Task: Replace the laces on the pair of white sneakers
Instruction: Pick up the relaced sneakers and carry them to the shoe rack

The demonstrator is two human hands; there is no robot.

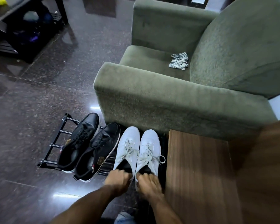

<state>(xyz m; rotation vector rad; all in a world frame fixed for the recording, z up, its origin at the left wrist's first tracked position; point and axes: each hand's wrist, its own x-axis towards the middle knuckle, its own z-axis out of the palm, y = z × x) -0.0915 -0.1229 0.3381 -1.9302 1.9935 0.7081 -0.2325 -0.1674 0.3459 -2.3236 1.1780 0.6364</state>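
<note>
a low black shoe rack (55,143) stands on a glossy dark stone floor (31,94), between a green armchair (176,97) and a wooden cabinet (199,172). on it, the white sneakers (137,147) sit beside black sneakers (89,146). the left hand (118,180) and right hand (149,183) curl over their heels; fingertips hidden.

No legible text or labels.

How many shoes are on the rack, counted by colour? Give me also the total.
White sneakers: 2, left one and right one, each gripped at the heel by the left hand and right hand.
Black sneakers: 2, one and the other, beside the white pair on the rack.
Total: 4 shoes.
</note>
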